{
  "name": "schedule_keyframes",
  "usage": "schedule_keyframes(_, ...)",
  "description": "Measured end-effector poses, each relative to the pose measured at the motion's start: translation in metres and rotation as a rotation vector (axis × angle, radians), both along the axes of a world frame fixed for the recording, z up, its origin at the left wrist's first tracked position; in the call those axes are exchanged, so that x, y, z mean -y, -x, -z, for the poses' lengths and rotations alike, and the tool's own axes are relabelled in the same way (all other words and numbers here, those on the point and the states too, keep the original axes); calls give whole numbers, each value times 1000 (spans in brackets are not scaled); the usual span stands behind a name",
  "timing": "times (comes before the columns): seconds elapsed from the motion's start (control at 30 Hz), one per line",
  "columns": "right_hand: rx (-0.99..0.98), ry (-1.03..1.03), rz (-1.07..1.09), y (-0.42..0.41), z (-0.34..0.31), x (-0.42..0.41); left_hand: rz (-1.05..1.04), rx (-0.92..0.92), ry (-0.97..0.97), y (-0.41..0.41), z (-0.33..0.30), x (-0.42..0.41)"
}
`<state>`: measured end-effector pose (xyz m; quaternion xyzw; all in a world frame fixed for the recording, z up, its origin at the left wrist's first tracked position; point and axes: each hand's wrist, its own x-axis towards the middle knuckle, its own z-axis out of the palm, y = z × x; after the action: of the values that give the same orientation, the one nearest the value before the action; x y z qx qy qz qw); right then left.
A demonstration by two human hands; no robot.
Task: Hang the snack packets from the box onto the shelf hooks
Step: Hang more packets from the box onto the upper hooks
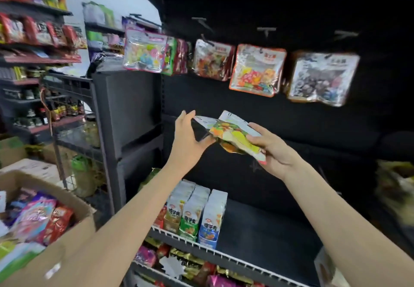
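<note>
Far down to the left of your left hand [187,139] sits the cardboard box [74,199], its top open and colourful packets heaped inside. Your left hand is raised with fingers straight and spread, cupping the dark left edge of a snack packet [233,133]. Just beside it, your right hand [272,150] grips the same packet's right side, thumb curled over the front. The packet is tilted between both hands, in front of the black shelf backing. Above your hands, packets hang in a row: a pastel one [145,50], an orange-rimmed one [257,69] and, above and to the right of your right hand, a dark-printed one [322,78]. A bare hook [266,30] sticks out higher up. Below your wrists, upright pouches [195,212] stand on a shelf.
</note>
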<state>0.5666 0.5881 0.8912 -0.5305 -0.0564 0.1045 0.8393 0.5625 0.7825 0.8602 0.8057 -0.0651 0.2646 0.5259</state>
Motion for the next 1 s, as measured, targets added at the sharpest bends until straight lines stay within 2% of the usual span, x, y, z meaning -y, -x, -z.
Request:
schedule_keyframes(0.03,40,-24,23,5,0,5,78,-125,232,4,-6,8)
schedule_keyframes(0.1,110,-53,65,12,1,13,368,-352,673,11,-17,24)
schedule_keyframes(0.13,139,-54,84,16,2,15,508,-415,794,15,-22,30)
schedule_keyframes(0.2,212,25,134,26,-1,20,657,-435,877,19,-28,41)
schedule_keyframes(0.27,282,110,167,37,-5,27,633,-434,898,25,-34,55)
schedule_keyframes(0.37,321,128,220,50,-12,46,542,-368,819,33,-40,75)
schedule_keyframes(0.5,323,217,409,59,-16,78,519,-253,751,36,-44,98)
schedule_keyframes(0.6,368,199,519,62,-20,103,346,-2,427,34,-57,116)
schedule_keyframes(0.67,445,277,613,61,-27,121,233,166,171,31,-68,131)
schedule_keyframes(0.77,554,422,748,59,-44,153,130,267,-52,32,-84,159)
schedule_keyframes(1.0,630,540,861,45,-81,232,89,369,-97,29,-110,226)
